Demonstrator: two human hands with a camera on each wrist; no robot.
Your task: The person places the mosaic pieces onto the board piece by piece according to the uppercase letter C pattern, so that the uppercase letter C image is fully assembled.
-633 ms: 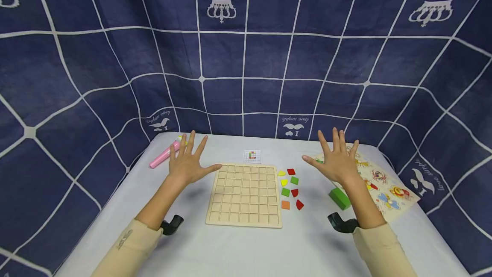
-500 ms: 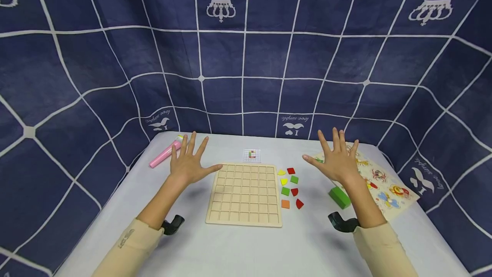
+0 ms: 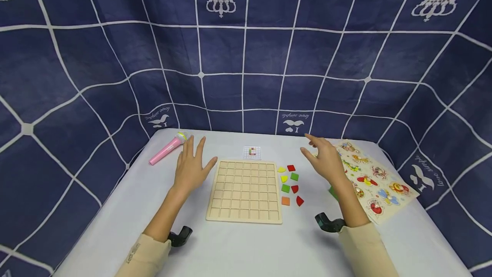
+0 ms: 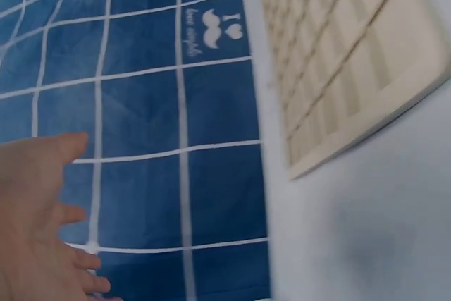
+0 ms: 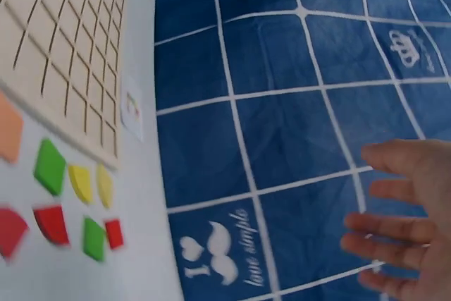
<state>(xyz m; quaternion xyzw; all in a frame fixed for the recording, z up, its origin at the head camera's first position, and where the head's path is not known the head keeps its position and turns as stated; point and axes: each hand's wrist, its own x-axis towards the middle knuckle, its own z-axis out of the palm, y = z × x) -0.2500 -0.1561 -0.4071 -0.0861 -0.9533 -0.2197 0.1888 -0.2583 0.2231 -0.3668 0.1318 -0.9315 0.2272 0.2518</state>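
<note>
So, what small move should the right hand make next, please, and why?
Perhaps lower the right hand towards the orange piece: that hand holds nothing, and the piece lies loose beside the wooden grid board. The card beyond the board shows a small coloured pattern, perhaps one to copy.

On the table (image 3: pixel 246 247) we have the board (image 3: pixel 245 191) centrally, the card (image 3: pixel 252 153) behind it and the pieces (image 3: pixel 294 177) just to its right. Back left, we see the microphone (image 3: pixel 165 151); right of the pieces, the block (image 3: pixel 332 192), then the sheet (image 3: pixel 378 183).
</note>
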